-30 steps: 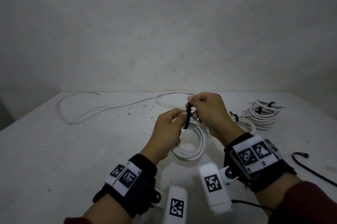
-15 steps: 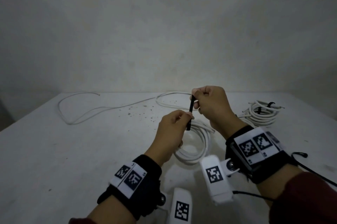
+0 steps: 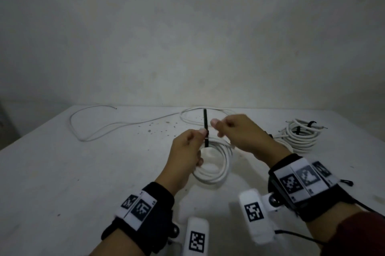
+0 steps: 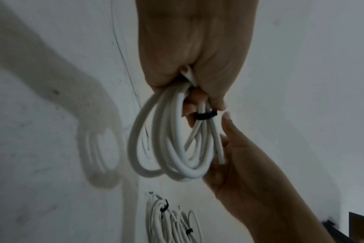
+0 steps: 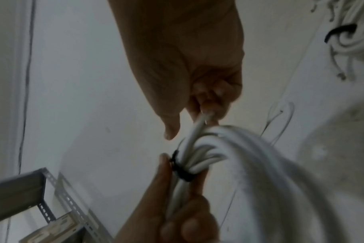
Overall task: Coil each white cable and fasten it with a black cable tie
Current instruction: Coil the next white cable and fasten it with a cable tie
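Two hands work one coil (image 3: 216, 164) of smooth, round white cable, held just above the table (image 3: 83, 172). The left hand (image 3: 187, 151) curls its fingers round the bunched loops where a thin black tie (image 3: 205, 128) cinches them, the tie's flat tail standing upright. The right hand (image 3: 241, 135) pinches a cable end beside the tie, thumb free. A second, tied bundle (image 3: 300, 137), with at least two black ties, lies far right on the table; one loose white cable (image 3: 108, 128) snakes across the far left.
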